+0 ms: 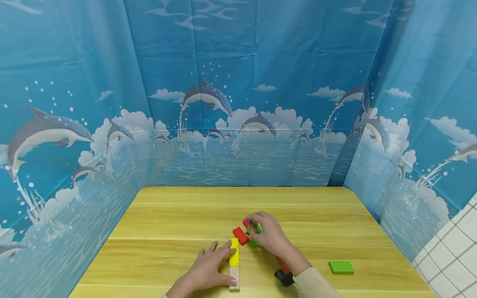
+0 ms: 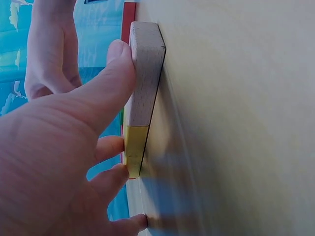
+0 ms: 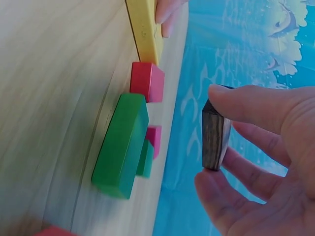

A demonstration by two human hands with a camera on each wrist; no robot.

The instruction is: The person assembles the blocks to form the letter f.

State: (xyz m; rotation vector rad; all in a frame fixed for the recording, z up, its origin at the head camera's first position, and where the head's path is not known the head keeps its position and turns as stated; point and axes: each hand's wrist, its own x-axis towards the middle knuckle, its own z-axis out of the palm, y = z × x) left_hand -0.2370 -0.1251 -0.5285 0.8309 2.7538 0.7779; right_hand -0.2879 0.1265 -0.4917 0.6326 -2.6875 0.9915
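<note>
1. Before you hangs a blue dolphin-print curtain, beyond the far edge and along the left and right sides of the wooden table.
2. Your left hand is spread, fingers apart: the thumb rests on the pale block, and fingertips touch the yellow section.
3. Your right hand, farther and to the right, is partly closed, pinching the dark brown block between thumb and fingertips, above the table.
4. A black object lies by your right forearm, partly hidden; you cannot tell what it is.
5. The pale block forms the near end of a straight row; the yellow section continues it on the far side.
6. One light green block lies well apart, on the right.
7. A darker green block sits beneath your right hand, the red block between it and the row's far end.
8. The pink block lies beyond them, partly hidden.
</note>
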